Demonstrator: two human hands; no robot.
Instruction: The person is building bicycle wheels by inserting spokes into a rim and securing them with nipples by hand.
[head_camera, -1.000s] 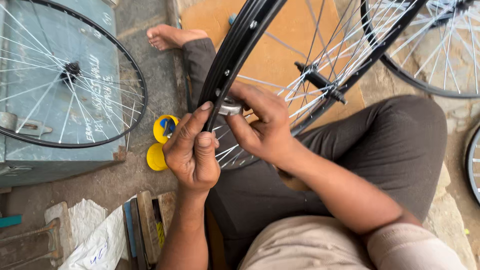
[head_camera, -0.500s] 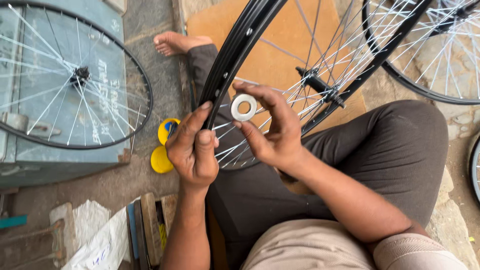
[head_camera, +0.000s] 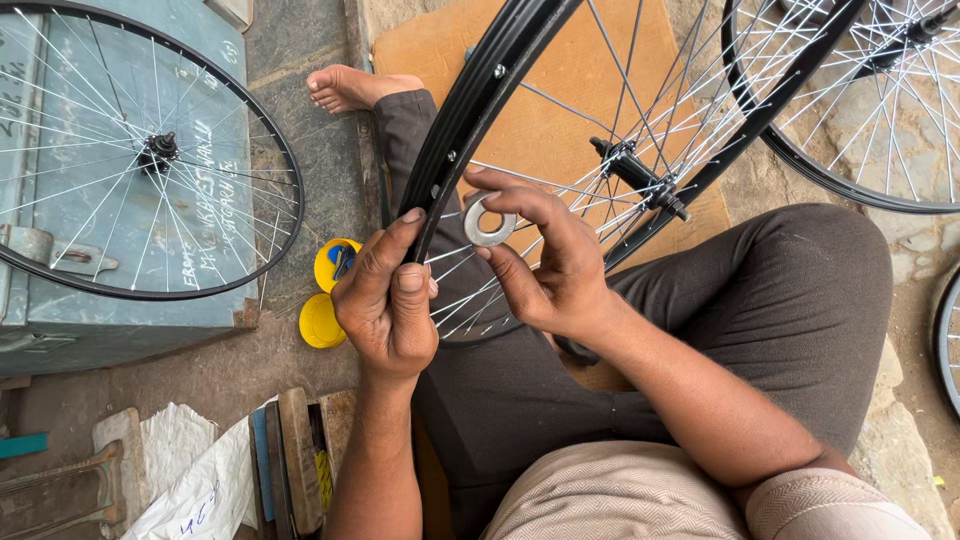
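1. Since a moment ago the right hand (head_camera: 545, 265) has lifted the flat, round silver metal spoke tool (head_camera: 488, 222) slightly clear of the spokes; a second back it was pressed against the rim.
2. That hand pinches the tool between thumb and fingertips, at centre frame.
3. The left hand (head_camera: 385, 300) is closed around the black metal bicycle wheel rim (head_camera: 470, 110), its forefinger laid along the rim, just left of the tool.
4. The rim's silver spokes (head_camera: 640, 95) and black hub (head_camera: 640, 175) cross in front of an orange board (head_camera: 560, 75) at upper centre.
5. Two yellow round plastic lids (head_camera: 325, 300) lie on the floor by the left hand.
6. A second spoked wheel (head_camera: 150, 150) leans on a grey-blue metal box (head_camera: 120, 330) at upper left.
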